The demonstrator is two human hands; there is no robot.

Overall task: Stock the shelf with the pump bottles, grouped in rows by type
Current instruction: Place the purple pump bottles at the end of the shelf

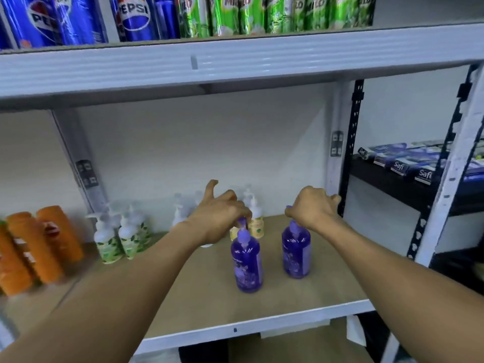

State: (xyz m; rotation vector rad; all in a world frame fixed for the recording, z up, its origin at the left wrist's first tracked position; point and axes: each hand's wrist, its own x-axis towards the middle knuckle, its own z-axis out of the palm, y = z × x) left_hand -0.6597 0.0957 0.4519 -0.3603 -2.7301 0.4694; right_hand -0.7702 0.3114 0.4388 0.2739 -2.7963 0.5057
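Gripping pump tops from above: left hand (222,218) on left purple bottle (247,263), right hand (314,210) on right purple bottle (296,255), both upright.

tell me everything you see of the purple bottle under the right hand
The purple bottle is clear plastic full of purple liquid, with a purple pump and a blurred label. It stands upright on the brown shelf board, apart from the left bottle. The right hand grips its pump from above.

Pump tops hidden
Left hand (220,218) covers one purple bottle's (247,263) pump, right hand (314,208) the other's; orange bottles (39,247) blur, cropped.
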